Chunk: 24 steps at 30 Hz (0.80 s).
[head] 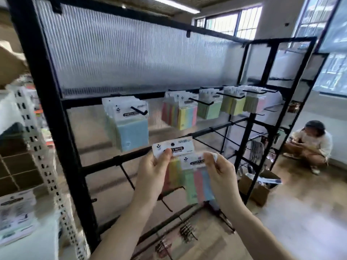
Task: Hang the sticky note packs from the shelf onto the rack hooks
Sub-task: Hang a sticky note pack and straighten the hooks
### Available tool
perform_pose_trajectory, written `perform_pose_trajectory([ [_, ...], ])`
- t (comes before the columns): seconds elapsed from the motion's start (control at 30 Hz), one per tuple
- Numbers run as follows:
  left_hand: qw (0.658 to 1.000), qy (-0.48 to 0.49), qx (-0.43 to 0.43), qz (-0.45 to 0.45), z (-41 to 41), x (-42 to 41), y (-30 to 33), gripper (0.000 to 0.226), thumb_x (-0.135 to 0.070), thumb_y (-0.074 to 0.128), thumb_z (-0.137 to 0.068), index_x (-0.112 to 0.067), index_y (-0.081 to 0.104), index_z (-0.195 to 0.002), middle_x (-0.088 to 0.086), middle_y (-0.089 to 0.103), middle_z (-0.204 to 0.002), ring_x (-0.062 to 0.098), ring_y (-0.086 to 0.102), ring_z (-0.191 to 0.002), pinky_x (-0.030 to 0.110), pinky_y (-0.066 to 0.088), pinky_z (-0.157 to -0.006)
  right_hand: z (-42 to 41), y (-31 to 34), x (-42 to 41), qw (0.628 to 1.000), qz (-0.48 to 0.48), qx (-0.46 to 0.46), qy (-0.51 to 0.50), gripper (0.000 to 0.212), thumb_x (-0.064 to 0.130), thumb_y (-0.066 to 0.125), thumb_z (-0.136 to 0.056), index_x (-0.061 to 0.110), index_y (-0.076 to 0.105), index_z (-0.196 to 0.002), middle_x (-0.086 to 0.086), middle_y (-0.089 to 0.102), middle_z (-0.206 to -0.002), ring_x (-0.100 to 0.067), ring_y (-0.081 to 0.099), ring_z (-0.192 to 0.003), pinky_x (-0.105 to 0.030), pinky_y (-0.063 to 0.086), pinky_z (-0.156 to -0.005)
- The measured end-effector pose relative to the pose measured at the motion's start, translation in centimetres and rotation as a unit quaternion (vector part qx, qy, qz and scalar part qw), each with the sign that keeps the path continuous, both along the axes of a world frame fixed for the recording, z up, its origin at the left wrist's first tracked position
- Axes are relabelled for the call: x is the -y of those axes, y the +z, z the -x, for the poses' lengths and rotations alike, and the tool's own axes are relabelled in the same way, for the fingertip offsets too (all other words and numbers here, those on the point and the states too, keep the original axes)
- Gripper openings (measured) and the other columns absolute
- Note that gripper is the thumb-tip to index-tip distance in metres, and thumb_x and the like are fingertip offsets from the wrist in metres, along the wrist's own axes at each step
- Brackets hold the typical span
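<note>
Before the rack [56, 128] | your left hand [155, 171] pinches one pack [172, 147] by its card header, right hand [221, 173] another pack [195, 177] | light, floppy, likely slick film | grip beside the hang hole.

Crouching person [309, 145] near cardboard box [259, 190].
</note>
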<state>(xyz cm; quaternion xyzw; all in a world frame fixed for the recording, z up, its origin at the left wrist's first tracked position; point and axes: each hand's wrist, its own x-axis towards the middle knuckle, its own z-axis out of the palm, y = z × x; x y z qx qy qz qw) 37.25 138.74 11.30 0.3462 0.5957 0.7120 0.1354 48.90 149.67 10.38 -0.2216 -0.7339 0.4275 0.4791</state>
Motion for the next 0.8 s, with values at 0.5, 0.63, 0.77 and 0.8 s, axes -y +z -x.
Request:
perform_pose_trajectory([
  [0.5,0.993,0.029,-0.118,-0.007,-1.7,-13.5,5.5,0.036,-0.050,0.052,-0.085,-0.016,0.064,-0.079,0.005,0.068,-0.065,0.014,0.062,-0.051,0.016,0.044,-0.044,1.1,5.5,-14.3,0.982,0.007,-0.079,0.173,0.026,0.021,0.062,-0.089,0.010,0.058,-0.066,0.010,0.059,-0.053,0.001,0.053,-0.048,-0.011,0.037,-0.046],
  [0.63,0.989,0.083,-0.124,-0.007,-1.4,-16.0,6.8,0.041,-0.051,0.054,-0.082,-0.012,0.064,-0.076,0.007,0.067,-0.063,0.016,0.063,-0.050,0.023,0.044,-0.043,2.2,6.9,-17.5,0.973,0.003,-0.105,0.205,0.033,0.028,0.063,-0.088,0.010,0.053,-0.062,-0.003,0.056,-0.055,-0.012,0.052,-0.052,-0.020,0.038,-0.046],
  [0.77,0.985,0.126,-0.113,-0.020,-1.5,-17.7,7.1,0.024,-0.045,0.056,-0.085,-0.032,0.068,-0.070,-0.004,0.070,-0.064,0.009,0.066,-0.055,0.016,0.046,-0.044,3.5,7.2,-19.7,0.963,-0.007,-0.098,0.253,0.037,0.034,0.061,-0.088,0.000,0.057,-0.072,-0.017,0.063,-0.067,-0.032,0.058,-0.058,-0.035,0.042,-0.049],
  [0.8,0.985,0.134,-0.106,-0.027,-1.5,-18.0,7.1,0.022,-0.044,0.056,-0.085,-0.035,0.069,-0.069,-0.006,0.071,-0.066,0.007,0.068,-0.058,0.014,0.046,-0.046,3.9,7.1,-20.0,0.961,-0.010,-0.097,0.259,0.033,0.031,0.062,-0.089,0.004,0.058,-0.070,-0.011,0.064,-0.065,-0.028,0.058,-0.057,-0.031,0.042,-0.049],
])
